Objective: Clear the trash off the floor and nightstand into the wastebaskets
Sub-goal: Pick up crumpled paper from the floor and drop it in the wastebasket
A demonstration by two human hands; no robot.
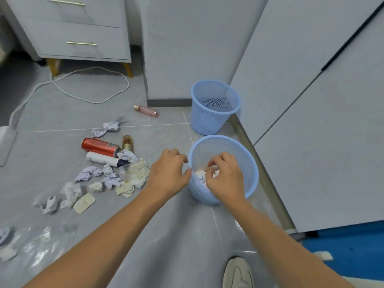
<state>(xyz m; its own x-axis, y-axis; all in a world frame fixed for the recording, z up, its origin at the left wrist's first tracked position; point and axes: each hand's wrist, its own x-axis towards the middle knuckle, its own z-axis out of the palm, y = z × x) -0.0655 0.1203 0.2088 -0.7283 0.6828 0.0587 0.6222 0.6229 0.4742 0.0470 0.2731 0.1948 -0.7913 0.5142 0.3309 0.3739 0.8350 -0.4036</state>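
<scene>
Blue wastebasket under right hand; red can label unreadable

Pale grey floor tiles with thin white grout lines run under soft, even light. At far left a grey nightstand with brass drawer handles stands on gold legs, a white cable looping on the floor before it. Tall grey cabinet panels fill the right, a blue mat at their near foot.

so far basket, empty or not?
Looks empty: through the far basket opening only its mesh wall and perforated bottom show, no trash. The near basket holds crumpled paper.
</scene>
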